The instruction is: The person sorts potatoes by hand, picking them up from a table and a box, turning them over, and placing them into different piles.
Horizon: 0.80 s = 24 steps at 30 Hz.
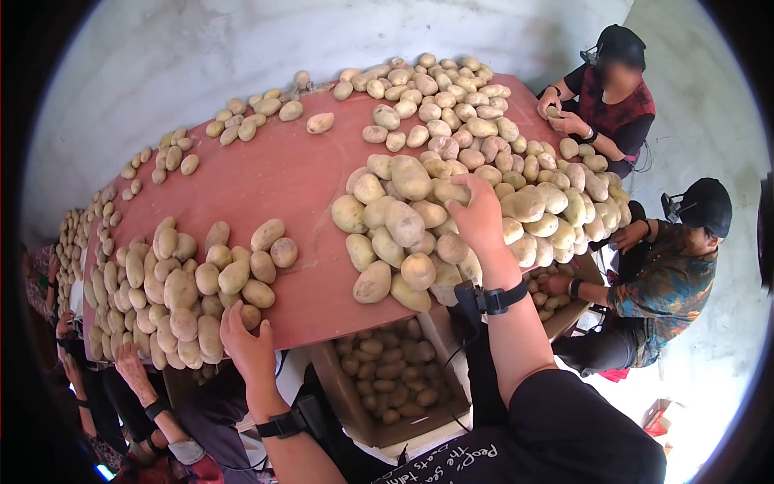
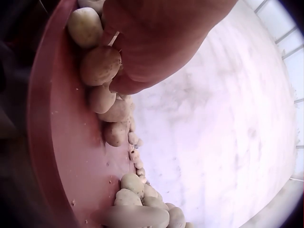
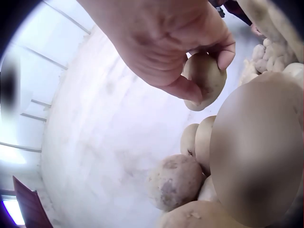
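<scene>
In the right wrist view, my right hand (image 3: 175,42) pinches a yellowish potato (image 3: 205,78) between thumb and fingers, raised above other potatoes. The head view has this right hand (image 1: 480,218) over the big heap of potatoes (image 1: 403,226) on the right of the table. My left hand (image 1: 248,347) is at the table's front edge, thumb and fingers around a brownish potato (image 1: 251,316) at the edge of the left heap (image 1: 181,294). In the left wrist view, this potato (image 2: 100,65) sits beside the fingers of the left hand (image 2: 156,42), among other potatoes.
The reddish table (image 1: 242,189) stands against a pale wall (image 1: 242,48). A cardboard box (image 1: 451,371) of potatoes is below its front edge. Two people in caps (image 1: 617,97) work at the right. Other people's hands (image 1: 133,371) reach in at the left.
</scene>
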Motion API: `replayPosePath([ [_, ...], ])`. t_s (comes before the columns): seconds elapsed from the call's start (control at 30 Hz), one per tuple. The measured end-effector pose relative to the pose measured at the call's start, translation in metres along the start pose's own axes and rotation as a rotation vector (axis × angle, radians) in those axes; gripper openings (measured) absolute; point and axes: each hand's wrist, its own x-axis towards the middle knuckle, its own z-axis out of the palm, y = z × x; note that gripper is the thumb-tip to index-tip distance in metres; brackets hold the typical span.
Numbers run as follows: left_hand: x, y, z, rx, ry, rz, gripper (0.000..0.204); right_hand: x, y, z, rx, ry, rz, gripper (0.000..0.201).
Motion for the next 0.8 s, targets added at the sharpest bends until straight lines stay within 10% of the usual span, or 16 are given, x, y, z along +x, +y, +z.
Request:
replayPosePath([
  [0.8, -0.005, -0.003, 0.001, 0.059, -0.131, -0.069, 0.06, 0.005, 0.003, 0.02, 0.332, 0.24, 0.038, 0.022],
])
